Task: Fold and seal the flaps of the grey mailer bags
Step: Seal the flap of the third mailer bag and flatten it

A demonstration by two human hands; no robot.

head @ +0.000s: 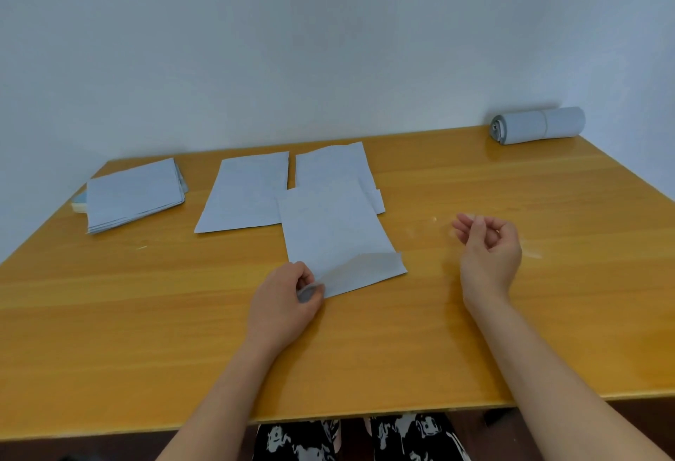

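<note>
Item one — the grey mailer bag [336, 234] we are working on lies flat at the centre of the wooden table [365, 343], its near flap [369, 270] partly folded up over the body. Our left hand [286, 301] sits at the bag's 7 o'clock corner and pinches that corner between thumb and fingers.

Item two — our right hand [487, 247] hovers at 3 o'clock from the bag, well apart from it, palm turned inward, fingers loosely curled. Whether something thin and clear sits between its fingertips we cannot tell.

Further stock on the table:
- a second mailer bag [244, 192] at 10 o'clock from the worked bag, flat, its near right corner tucked under it;
- a third mailer bag [332, 165] at 12 o'clock, partly covered by the worked bag;
- a stack of mailer bags [133, 194] at the far left edge;
- a roll of mailer bags [538, 125] at 2 o'clock, against the pale wall [328, 40].
</note>
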